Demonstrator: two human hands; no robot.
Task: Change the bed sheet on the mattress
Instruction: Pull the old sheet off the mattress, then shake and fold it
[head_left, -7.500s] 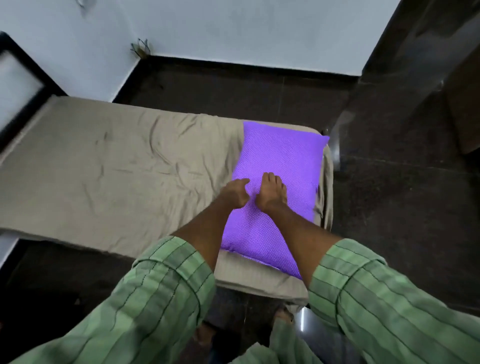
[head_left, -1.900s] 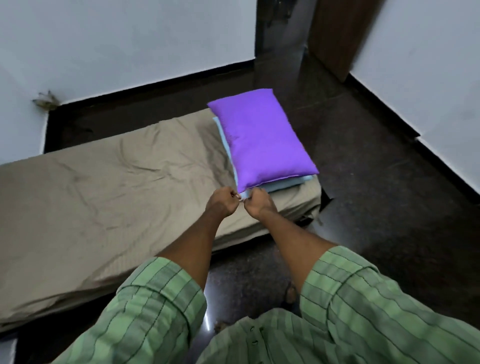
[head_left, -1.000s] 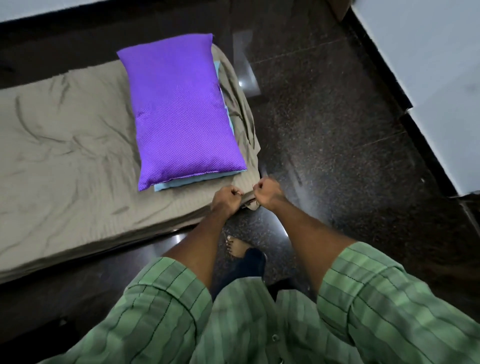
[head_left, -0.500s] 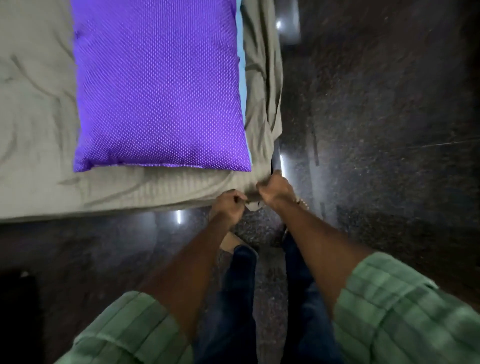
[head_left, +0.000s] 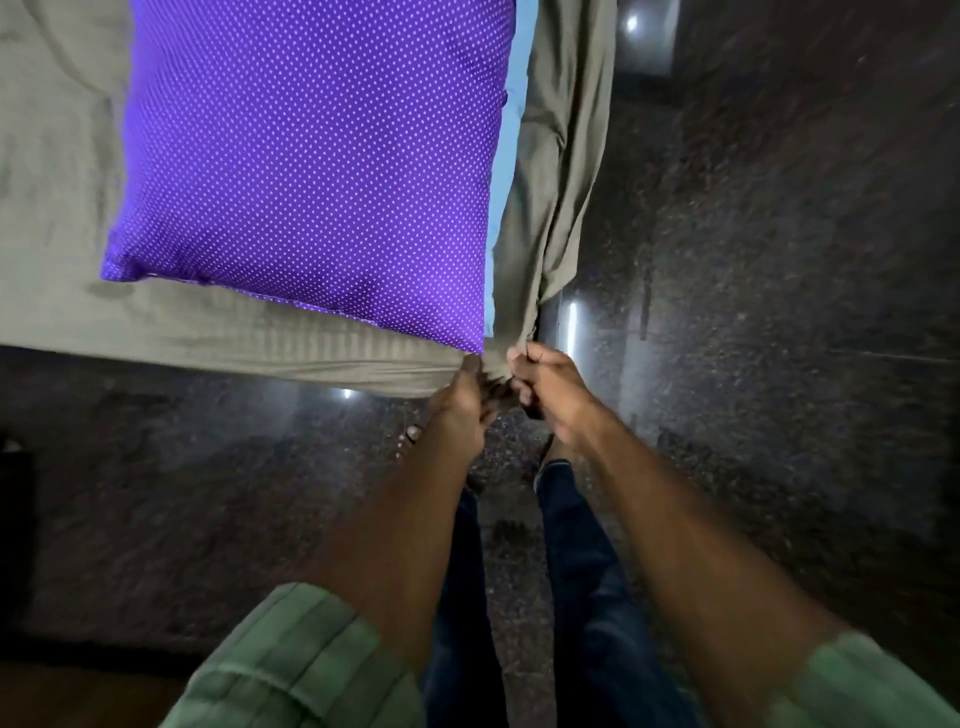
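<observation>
As a person bends over the near corner of a low mattress (head_left: 291, 358), both hands work at the bunched corner of a beige bed sheet (head_left: 57, 218). The left hand (head_left: 460, 402) has its fingers curled into the gathered cloth just under the mattress edge, and the right hand (head_left: 545, 387) pinches the same bunch from the other side, the two almost touching. From that corner the sheet runs taut along the near side and hangs in loose folds down the end of the mattress toward the dark stone floor (head_left: 779, 260). A purple dotted pillow (head_left: 311, 166) lies on the sheet right above the hands, with a strip of pale blue cloth (head_left: 511, 156) showing along its right edge, seemingly underneath it. The step in hand appears to be freeing this corner of the old sheet, the opening stage of the change. Next, the corner needs pulling clear of the mattress, and the pillow and blue cloth will likely have to come off before the sheet can be stripped away.
</observation>
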